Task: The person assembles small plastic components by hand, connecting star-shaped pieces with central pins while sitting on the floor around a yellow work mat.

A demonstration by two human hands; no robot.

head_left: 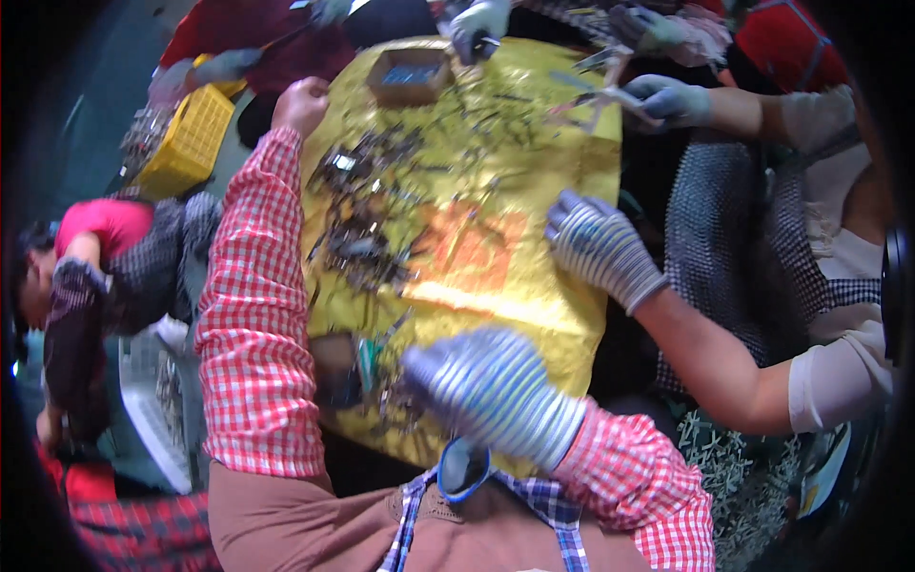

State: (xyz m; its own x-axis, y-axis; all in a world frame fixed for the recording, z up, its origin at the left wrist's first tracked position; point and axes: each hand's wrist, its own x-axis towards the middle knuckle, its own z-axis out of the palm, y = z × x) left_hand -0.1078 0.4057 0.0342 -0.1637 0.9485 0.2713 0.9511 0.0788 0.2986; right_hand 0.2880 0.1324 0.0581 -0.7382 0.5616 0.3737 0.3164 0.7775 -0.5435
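Note:
My left hand [303, 105] is bare and curled into a fist at the far left edge of the table's yellow sheet [562, 334]; anything inside it is hidden. My right hand [496, 386], in a striped knit glove, hovers over the near part of the sheet, smeared by motion so its fingers cannot be made out. Beneath and left of it lie small dark pieces [396, 405] and a green item [369, 360]. A heap of dark, shiny thin parts [367, 238] spreads along the left side, beside an orange patch [477, 243].
A small cardboard box [408, 78] stands at the far end. Co-workers' gloved hands [605, 243] are at the right and far sides; one grips a pale frame-like piece [610, 100]. A yellow crate [191, 138] sits left; grey strips [734, 477] pile at lower right.

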